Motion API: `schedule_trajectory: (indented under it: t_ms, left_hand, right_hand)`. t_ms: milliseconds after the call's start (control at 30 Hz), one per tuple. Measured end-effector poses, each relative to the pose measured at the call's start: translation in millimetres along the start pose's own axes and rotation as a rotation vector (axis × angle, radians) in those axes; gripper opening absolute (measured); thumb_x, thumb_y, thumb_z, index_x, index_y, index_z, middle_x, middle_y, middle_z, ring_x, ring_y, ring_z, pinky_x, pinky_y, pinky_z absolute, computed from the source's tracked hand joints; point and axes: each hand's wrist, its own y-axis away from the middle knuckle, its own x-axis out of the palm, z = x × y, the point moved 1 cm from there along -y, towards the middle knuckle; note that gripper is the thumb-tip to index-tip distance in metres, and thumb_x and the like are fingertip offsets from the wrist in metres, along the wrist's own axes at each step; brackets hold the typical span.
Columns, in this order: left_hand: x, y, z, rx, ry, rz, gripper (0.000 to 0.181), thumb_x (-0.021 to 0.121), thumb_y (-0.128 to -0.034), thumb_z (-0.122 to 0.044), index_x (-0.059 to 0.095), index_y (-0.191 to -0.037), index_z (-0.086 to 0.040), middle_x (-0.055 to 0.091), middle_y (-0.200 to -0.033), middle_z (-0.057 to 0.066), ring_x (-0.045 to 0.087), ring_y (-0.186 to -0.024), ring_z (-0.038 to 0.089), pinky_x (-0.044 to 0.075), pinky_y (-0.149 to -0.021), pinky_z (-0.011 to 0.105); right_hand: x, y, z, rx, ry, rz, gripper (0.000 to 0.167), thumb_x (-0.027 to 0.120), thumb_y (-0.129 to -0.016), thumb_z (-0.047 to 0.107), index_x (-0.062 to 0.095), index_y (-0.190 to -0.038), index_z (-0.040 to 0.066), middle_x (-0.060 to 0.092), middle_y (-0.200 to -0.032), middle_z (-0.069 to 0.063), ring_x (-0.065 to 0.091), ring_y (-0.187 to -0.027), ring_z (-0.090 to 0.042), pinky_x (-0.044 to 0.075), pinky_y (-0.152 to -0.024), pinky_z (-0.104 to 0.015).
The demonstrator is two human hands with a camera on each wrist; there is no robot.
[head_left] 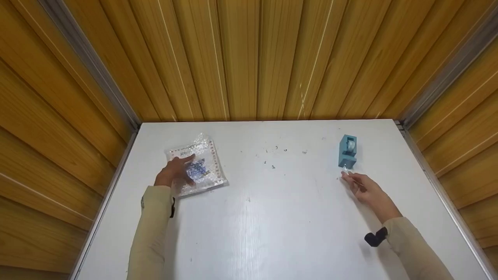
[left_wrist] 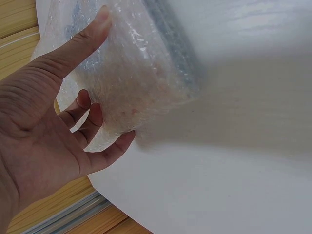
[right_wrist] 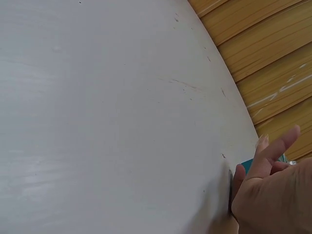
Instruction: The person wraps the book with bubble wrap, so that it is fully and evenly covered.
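Note:
A flat package in clear bubble wrap [head_left: 210, 165], printed in blue with a patterned border, lies on the left of the table. My left hand [head_left: 174, 171] grips its left edge; in the left wrist view the thumb [left_wrist: 80, 46] lies across the wrap, with other fingers bent at the edge. At the right, a teal tape dispenser [head_left: 343, 149] holds a roll of clear tape [head_left: 351, 146]. My right hand [head_left: 367, 188] is just in front of it, fingertips pinching the end of the clear tape [head_left: 345, 168]. The right wrist view shows only part of this hand [right_wrist: 265, 180].
Both things lie on a white table [head_left: 264, 221]. Small dark marks [head_left: 273, 167] dot its middle. Wood-look panels [head_left: 241, 58] rise at the back and both sides, with metal edging [head_left: 439, 179] along the table's right side.

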Motion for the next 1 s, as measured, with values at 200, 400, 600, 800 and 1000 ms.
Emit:
schedule_trajectory:
  t_ms: [200,400,600,800,1000]
  left_hand:
    - [-1.5,1.8,-1.7,-0.013,0.03,0.005,0.112,0.09,-0.075,-0.02,0.022,-0.163,-0.03,0.011,-0.168,0.031,0.012,-0.152,0.059,0.022,-0.118,0.075]
    - [-1.6,-0.7,0.3,-0.006,0.041,0.02,0.114,0.091,-0.0741,-0.02,0.022,-0.164,-0.029,0.006,-0.168,0.031,0.007,-0.153,0.058,0.018,-0.119,0.075]
    - [-1.9,-1.7,0.7,-0.002,0.041,0.028,0.112,0.09,-0.0758,-0.02,0.021,-0.164,-0.029,0.006,-0.168,0.032,0.005,-0.153,0.059,0.017,-0.119,0.076]
    - [0.1,-4.0,2.6,0.033,-0.001,0.014,0.113,0.091,-0.075,-0.021,0.021,-0.164,-0.026,0.007,-0.167,0.035,0.007,-0.151,0.061,0.022,-0.117,0.076]
    - [-0.9,-3.6,1.3,0.007,0.022,0.022,0.113,0.09,-0.0752,-0.02,0.021,-0.164,-0.028,0.004,-0.168,0.033,0.005,-0.152,0.06,0.02,-0.118,0.076]
  right_hand:
    - [-2.6,0.9,-0.7,0.013,-0.003,0.052,0.025,0.051,-0.104,0.005,0.073,-0.097,-0.005,0.078,-0.101,-0.02,0.076,-0.106,-0.024,0.055,-0.095,-0.015]
    - [-4.9,4.4,0.3,-0.008,0.041,0.095,0.034,0.049,-0.107,0.024,0.072,-0.108,-0.002,0.077,-0.108,-0.02,0.073,-0.115,-0.025,0.053,-0.099,-0.018]
    - [-7.1,6.5,-1.5,-0.035,0.07,0.111,0.026,0.052,-0.106,0.021,0.073,-0.108,0.005,0.076,-0.109,-0.015,0.073,-0.114,-0.023,0.054,-0.099,-0.018]
    - [-6.3,6.5,-1.6,-0.033,0.032,0.137,0.028,0.048,-0.107,0.015,0.072,-0.105,0.0,0.073,-0.109,-0.019,0.074,-0.112,-0.027,0.049,-0.105,-0.018]
    - [-5.9,6.9,-2.4,-0.058,0.006,0.13,0.015,0.05,-0.106,0.015,0.06,-0.115,0.007,0.066,-0.111,-0.02,0.073,-0.114,-0.027,0.047,-0.108,-0.018]
